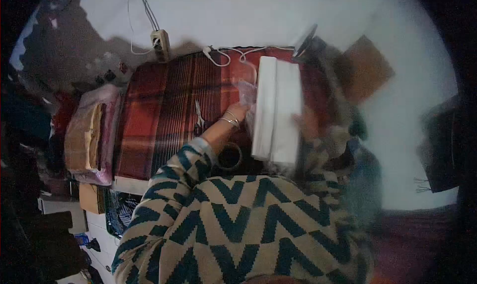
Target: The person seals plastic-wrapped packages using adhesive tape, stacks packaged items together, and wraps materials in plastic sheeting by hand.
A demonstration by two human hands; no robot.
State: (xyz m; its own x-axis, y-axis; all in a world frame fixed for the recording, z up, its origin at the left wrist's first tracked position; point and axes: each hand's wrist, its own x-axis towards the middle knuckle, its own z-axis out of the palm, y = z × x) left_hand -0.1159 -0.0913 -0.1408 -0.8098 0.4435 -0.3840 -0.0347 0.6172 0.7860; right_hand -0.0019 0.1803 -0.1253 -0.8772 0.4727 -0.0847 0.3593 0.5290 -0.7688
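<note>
A long white folded bundle [277,110] lies upright in the view in front of my body, with a lengthwise groove. My left hand [238,112], with bangles at the wrist, is closed on thin clear plastic [246,91] along the bundle's left side. My right hand [307,121] is blurred at the bundle's right edge; its fingers are smeared by motion. Scissors [199,116] lie on the red striped cloth [174,105] left of my left hand. A roll of tape [230,156] sits near my left forearm.
A power strip [160,44] and a white cable [218,60] lie at the far edge. Plastic-wrapped folded fabric [92,135] is at the left. A brown square [365,69] lies at the right, with dark cloth [439,145] farther right.
</note>
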